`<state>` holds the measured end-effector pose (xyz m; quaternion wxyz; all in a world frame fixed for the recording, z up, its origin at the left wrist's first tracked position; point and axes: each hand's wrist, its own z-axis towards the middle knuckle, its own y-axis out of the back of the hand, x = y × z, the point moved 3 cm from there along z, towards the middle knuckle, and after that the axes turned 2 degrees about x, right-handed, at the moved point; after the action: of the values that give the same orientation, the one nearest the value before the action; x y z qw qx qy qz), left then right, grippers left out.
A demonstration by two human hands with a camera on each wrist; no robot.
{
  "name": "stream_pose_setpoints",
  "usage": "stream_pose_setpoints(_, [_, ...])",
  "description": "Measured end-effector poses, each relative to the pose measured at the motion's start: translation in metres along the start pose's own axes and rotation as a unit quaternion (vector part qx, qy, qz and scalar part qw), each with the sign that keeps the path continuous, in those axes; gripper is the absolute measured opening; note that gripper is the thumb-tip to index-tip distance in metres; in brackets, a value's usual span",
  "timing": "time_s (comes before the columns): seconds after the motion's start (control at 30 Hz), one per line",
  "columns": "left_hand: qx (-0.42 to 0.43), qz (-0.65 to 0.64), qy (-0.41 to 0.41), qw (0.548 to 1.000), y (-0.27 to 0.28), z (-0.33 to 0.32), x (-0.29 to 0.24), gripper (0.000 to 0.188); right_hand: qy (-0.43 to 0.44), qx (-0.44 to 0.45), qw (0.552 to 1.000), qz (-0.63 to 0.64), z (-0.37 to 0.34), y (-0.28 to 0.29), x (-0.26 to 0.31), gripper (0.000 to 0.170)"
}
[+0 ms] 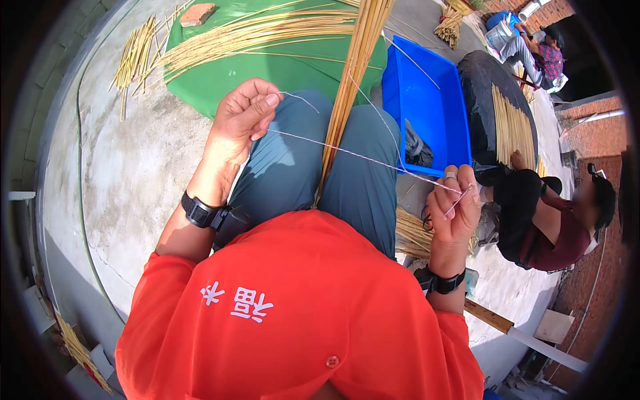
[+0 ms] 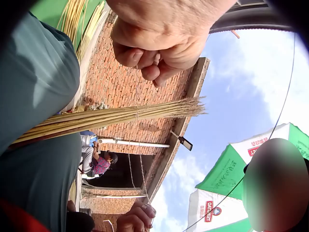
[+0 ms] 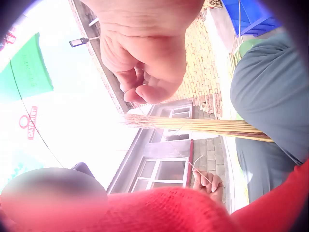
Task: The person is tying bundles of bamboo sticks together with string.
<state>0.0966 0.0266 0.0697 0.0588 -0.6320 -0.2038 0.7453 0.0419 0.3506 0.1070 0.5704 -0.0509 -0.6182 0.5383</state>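
A thin pinkish-white string (image 1: 360, 156) stretches between both hands across a bundle of tan stalks (image 1: 348, 93), which stands between the knees. My left hand (image 1: 245, 120) pinches one part of it at the left, a short end trailing from the fingertips. On the right, my right hand (image 1: 457, 203) grips the other part with curled fingers, and a piece crosses its fingers. A looser loop hangs near the bundle. In the left wrist view, the stalks (image 2: 116, 116) pass below my left hand (image 2: 159, 43); the right wrist view shows my right hand (image 3: 149, 58) above their feathery tips (image 3: 137, 121).
Long stalks (image 1: 267, 32) lie on a green sheet (image 1: 220, 80) ahead, with a brick (image 1: 198, 15) at its edge. A blue bin (image 1: 448, 113) holding dark cloth stands by the right knee. Two people (image 1: 557, 220) (image 1: 539, 57) sit to the right near more stalks (image 1: 512, 127).
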Motion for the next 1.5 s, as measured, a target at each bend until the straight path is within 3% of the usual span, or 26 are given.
stream_pose_setpoints(0.13, [-0.021,-0.033,0.004,0.999,-0.002,0.005,-0.002,0.009,0.077,-0.027,0.997,0.006,-0.001,0.009,0.021,0.018])
stream_pose_setpoints(0.23, [-0.037,-0.032,0.014,0.999,-0.004,0.005,-0.003,0.011,0.079,-0.049,0.995,0.024,0.0,0.017,0.018,0.017])
stream_pose_setpoints(0.27, [-0.021,-0.038,0.02,0.999,-0.01,0.01,0.0,0.011,0.09,-0.102,0.991,0.018,0.002,0.019,0.013,0.015])
stream_pose_setpoints(0.3, [-0.065,-0.042,0.002,0.997,-0.004,0.006,-0.005,0.011,0.085,-0.064,0.994,0.01,0.002,0.025,0.014,0.012])
stream_pose_setpoints(0.33, [-0.091,-0.052,-0.008,0.994,-0.001,0.006,-0.004,0.011,0.068,-0.082,0.994,0.018,0.009,0.027,0.005,0.011])
stream_pose_setpoints(0.43, [-0.075,-0.066,-0.022,0.995,0.006,0.013,-0.001,0.011,0.073,-0.132,0.988,0.025,0.008,0.025,0.003,0.01])
stream_pose_setpoints(0.53, [-0.076,-0.076,-0.039,0.993,0.018,0.013,-0.004,0.011,0.081,-0.095,0.99,0.068,0.015,0.031,-0.004,0.009])
stream_pose_setpoints(0.7, [-0.095,-0.06,-0.042,0.993,0.022,0.013,-0.002,0.012,0.11,-0.114,0.986,0.057,0.018,0.039,-0.002,0.012])
stream_pose_setpoints(0.97, [-0.111,-0.071,-0.056,0.99,0.026,0.013,-0.002,0.011,0.133,-0.181,0.973,-0.043,0.01,0.048,0.008,0.023])
stream_pose_setpoints(1.1, [-0.111,-0.072,-0.041,0.99,0.022,0.017,-0.004,0.011,0.174,-0.131,0.966,-0.141,0.005,0.033,0.018,0.015])
stream_pose_setpoints(1.23, [-0.106,-0.087,-0.04,0.99,0.016,0.022,-0.001,0.01,0.238,-0.115,0.932,-0.248,-0.005,0.008,0.034,0.009])
stream_pose_setpoints(1.5, [0.017,-0.082,-0.007,0.996,-0.013,0.038,0.011,0.009,0.422,-0.063,0.804,-0.414,-0.031,-0.06,0.069,0.017])
